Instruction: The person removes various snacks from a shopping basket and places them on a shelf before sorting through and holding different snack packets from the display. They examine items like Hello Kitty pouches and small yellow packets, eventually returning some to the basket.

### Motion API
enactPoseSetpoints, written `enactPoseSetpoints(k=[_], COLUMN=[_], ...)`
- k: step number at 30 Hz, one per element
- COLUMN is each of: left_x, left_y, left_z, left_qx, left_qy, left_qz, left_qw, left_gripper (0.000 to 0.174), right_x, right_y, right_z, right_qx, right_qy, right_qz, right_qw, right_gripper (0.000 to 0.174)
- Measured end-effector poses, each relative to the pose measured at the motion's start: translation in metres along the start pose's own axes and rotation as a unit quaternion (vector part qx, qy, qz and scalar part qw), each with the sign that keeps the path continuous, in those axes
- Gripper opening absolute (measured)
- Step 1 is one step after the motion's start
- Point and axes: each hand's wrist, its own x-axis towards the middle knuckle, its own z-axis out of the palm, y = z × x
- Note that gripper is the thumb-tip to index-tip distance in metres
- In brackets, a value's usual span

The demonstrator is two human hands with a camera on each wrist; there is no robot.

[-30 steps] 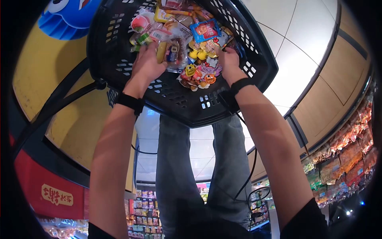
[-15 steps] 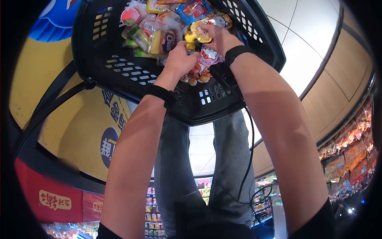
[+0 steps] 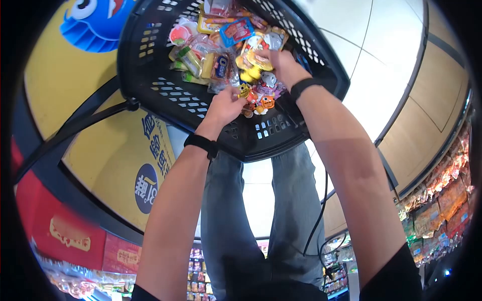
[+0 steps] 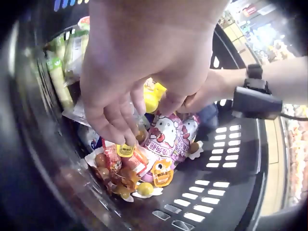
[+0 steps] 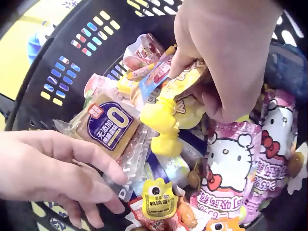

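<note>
Inside the black basket (image 3: 128,55), my right hand (image 3: 286,67) pinches a yellow pouch (image 5: 185,111) by its upper end, its bulky yellow caps (image 5: 161,118) pointing toward the left hand. My left hand (image 3: 227,107) hovers lower in the basket with fingers loosely bent. Its fingertips are right by a yellow monster-shaped label (image 5: 158,199) on a small red-wrapped snack. Pink cat-face pouches (image 5: 228,161) lie under the right hand. A bagged bread piece (image 5: 110,122) with a blue label sits beyond the left hand's fingers. The right fingertips are partly hidden behind the pouch.
Green-wrapped snacks (image 3: 190,60) and a blue-and-red packet (image 3: 237,32) lie among other packages in the basket. A yellow display panel (image 3: 108,165) with a blue cartoon figure stands at the left. Pale floor tiles (image 3: 346,45) and shelves of bagged goods (image 3: 442,205) are at the right.
My left hand has moved from the bread and green snacks at the left, past the yellow caps, to the small snacks below. My right hand has taken hold of the yellow pouch.
</note>
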Motion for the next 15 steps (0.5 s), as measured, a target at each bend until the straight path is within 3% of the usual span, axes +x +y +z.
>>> enactPoseSetpoints(k=[2,3,4,5,6,9,12,15], left_x=[-0.030,-0.062,-0.082,-0.111,-0.134,-0.226,-0.299,-0.353], left_y=[0.005,0.020,0.026,0.040,0.036,0.092,0.147,0.201], left_z=[-0.007,-0.017,-0.020,-0.024,-0.016,-0.021,-0.010,0.018], left_qx=[-0.055,-0.073,-0.047,-0.046,-0.041,-0.053,-0.115,-0.176], left_qy=[-0.039,-0.047,-0.085,-0.139,-0.141,-0.201,-0.169,-0.105], left_qz=[0.008,0.061,0.028,0.034,0.050,0.043,0.130,0.206], left_qw=[0.998,0.994,0.995,0.989,0.988,0.977,0.970,0.957], left_gripper=[0.035,0.037,0.042,0.055,0.068,0.091,0.095,0.110], right_x=[-0.036,-0.077,-0.107,-0.139,-0.182,-0.307,-0.395,-0.468], right_y=[0.004,-0.001,0.004,0.008,0.000,-0.019,-0.035,-0.062], right_z=[-0.013,-0.016,-0.023,-0.032,-0.038,-0.063,-0.089,-0.106], right_qx=[0.073,0.104,0.160,0.217,0.239,0.303,0.356,0.393], right_qy=[-0.013,-0.015,-0.030,-0.046,-0.046,-0.071,-0.097,-0.147], right_qz=[-0.007,0.011,0.012,0.013,0.020,0.019,-0.030,-0.070], right_qw=[0.997,0.994,0.987,0.975,0.970,0.950,0.929,0.905], right_gripper=[0.030,0.029,0.029,0.030,0.032,0.036,0.037,0.036])
